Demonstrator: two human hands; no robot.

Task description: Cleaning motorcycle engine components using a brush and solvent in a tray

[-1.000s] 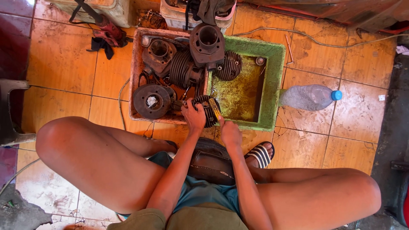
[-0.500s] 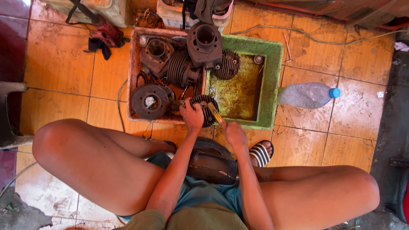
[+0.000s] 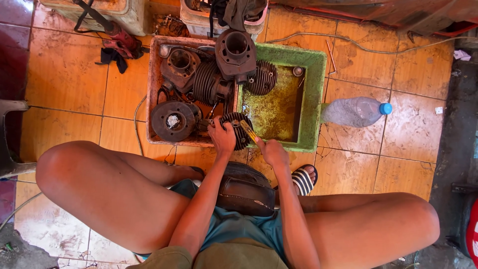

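A single camera sits on the person's head and looks almost straight down, so the view runs from the person's own lap at the bottom edge out to the orange tiled floor (image 3: 64, 74) beyond. It is close enough that the bare thighs fill the lower half, while the green tray (image 3: 312, 99) lies in the upper middle. No second view shares the scene.

A dark, finned engine cylinder (image 3: 238, 128) sits tilted on the divider between the tray's red and green halves, at the near edge. A yellow-handled brush (image 3: 249, 132) lies slanted against its right side, over the oily green half.
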